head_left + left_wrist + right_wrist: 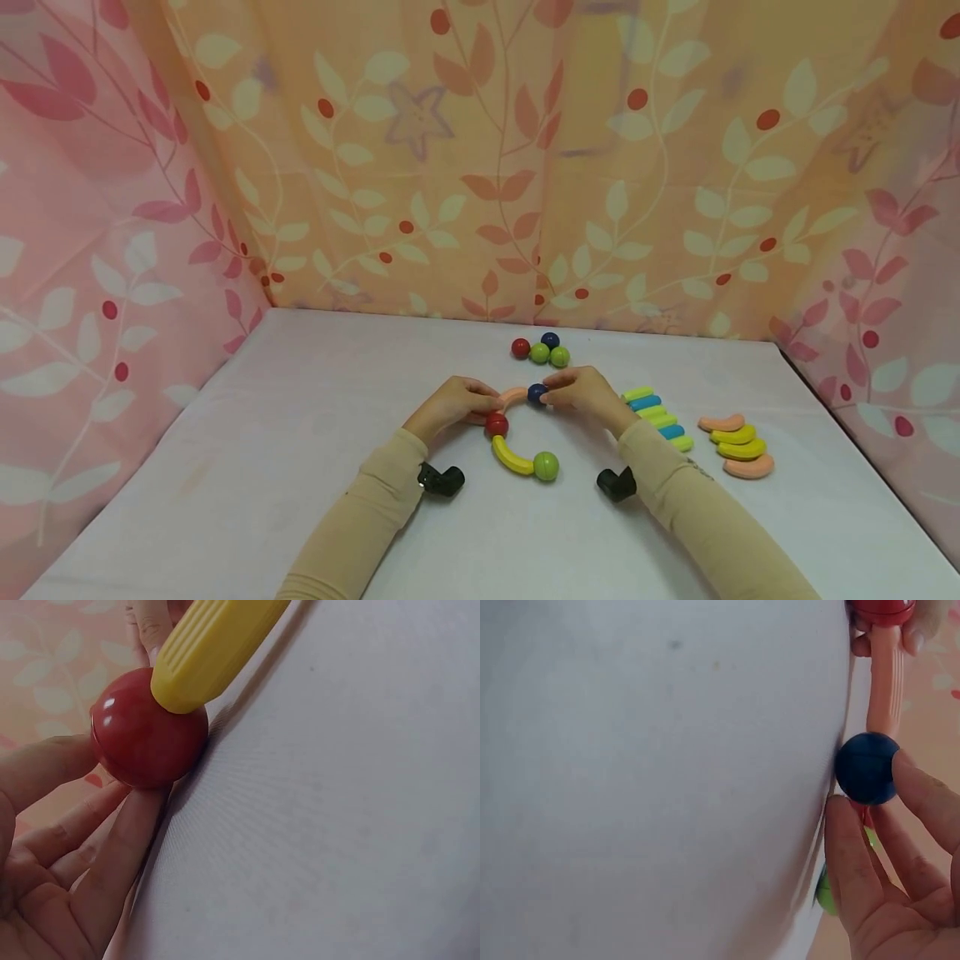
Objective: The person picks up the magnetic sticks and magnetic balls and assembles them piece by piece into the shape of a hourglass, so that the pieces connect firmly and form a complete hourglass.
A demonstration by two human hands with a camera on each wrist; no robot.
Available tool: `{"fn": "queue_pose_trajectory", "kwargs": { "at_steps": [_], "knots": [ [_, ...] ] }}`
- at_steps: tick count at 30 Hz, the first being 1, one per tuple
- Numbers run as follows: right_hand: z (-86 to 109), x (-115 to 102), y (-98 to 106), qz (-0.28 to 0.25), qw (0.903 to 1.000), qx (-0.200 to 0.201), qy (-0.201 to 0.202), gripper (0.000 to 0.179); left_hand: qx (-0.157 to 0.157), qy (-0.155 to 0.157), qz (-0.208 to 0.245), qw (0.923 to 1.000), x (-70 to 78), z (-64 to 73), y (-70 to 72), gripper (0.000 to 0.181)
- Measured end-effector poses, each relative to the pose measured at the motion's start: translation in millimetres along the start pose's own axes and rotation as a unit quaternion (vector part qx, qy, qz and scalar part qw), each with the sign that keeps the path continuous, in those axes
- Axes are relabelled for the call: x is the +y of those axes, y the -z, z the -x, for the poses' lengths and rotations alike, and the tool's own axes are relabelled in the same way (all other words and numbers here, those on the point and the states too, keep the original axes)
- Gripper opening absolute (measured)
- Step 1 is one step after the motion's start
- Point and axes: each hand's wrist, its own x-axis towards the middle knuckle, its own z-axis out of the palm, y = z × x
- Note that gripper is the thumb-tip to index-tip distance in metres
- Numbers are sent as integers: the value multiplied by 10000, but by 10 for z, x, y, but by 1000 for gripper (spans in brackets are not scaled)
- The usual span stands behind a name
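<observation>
A curved chain of toy pieces lies on the white table. My left hand [459, 402] holds the red ball [142, 739] between thumb and fingers. From that ball a yellow curved stick [513, 458] runs toward me to a green ball [546, 466]. On its far side a peach curved stick [886, 682] links the red ball to the dark blue ball [867, 768]. My right hand [583, 390] pinches this blue ball at its right side, thumb and fingertips against it.
Behind the chain sit spare balls, a red one [521, 348], a blue one [550, 340] and two green ones. Right of my right hand lie straight green and blue sticks [657, 417], then yellow and peach curved sticks [742, 448]. Floral curtains [480, 167] surround the table.
</observation>
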Motion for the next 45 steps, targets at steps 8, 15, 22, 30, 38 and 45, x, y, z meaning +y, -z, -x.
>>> {"fn": "queue_pose_trajectory", "kwargs": {
  "at_steps": [8,15,22,30,38,45],
  "knots": [
    [216,167,499,-502,9975,431,241,56,-27,-57,-65,10000,18,9,15,30],
    [508,445,1022,-9,9985,506,-203,84,-7,-44,50,10000,48,-18,41,29],
    [640,808,1392,206,9972,575,-426,92,-50,-82,-38,9999,53,-56,22,28],
    [699,1120,1625,682,9943,628,-523,84,-130,-134,-93,9998,73,-92,33,27],
    [726,1312,1748,458,9956,285,-764,74,-158,-154,-155,9996,99,-108,9,26],
    [709,1429,1839,664,9919,226,-1062,81,-154,-89,-422,9990,122,-140,-16,25]
  ]
}}
